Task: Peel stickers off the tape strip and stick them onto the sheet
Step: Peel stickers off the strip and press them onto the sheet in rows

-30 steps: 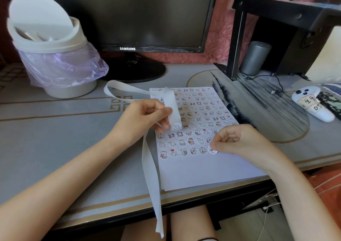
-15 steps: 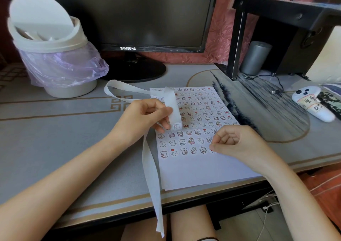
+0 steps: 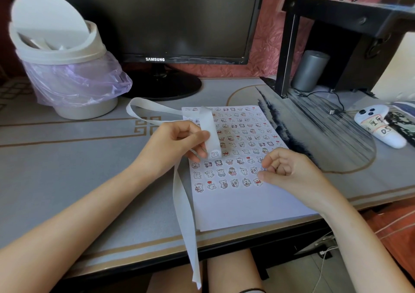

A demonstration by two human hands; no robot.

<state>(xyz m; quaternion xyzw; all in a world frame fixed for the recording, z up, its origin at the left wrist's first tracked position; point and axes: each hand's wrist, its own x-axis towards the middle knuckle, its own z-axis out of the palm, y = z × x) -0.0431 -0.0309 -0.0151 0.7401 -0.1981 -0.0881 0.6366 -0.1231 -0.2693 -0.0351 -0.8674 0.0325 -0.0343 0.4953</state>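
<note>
A white sheet (image 3: 242, 205) lies on the desk, covered with rows of small cartoon stickers over its upper two thirds. My left hand (image 3: 173, 144) pinches a long white tape strip (image 3: 211, 131) above the sheet's left side; one sticker (image 3: 215, 154) shows at the strip's folded end. The strip loops back toward the bin and its free tail hangs over the desk's front edge. My right hand (image 3: 289, 171) rests loosely curled on the sheet's right side, its thumb tip beside the last sticker of the bottom row, with nothing visible in its fingers.
A white swing-lid bin (image 3: 60, 68) with a purple bag stands at the back left. A dark monitor (image 3: 157, 23) is behind the sheet. A black shelf (image 3: 336, 34), a grey cylinder (image 3: 311, 70) and a white controller (image 3: 379, 126) are at the right.
My right hand has lifted its fingertips off the sticker it was pressing at the bottom row's right end and curled up a little. The left hand holds the strip as before.
</note>
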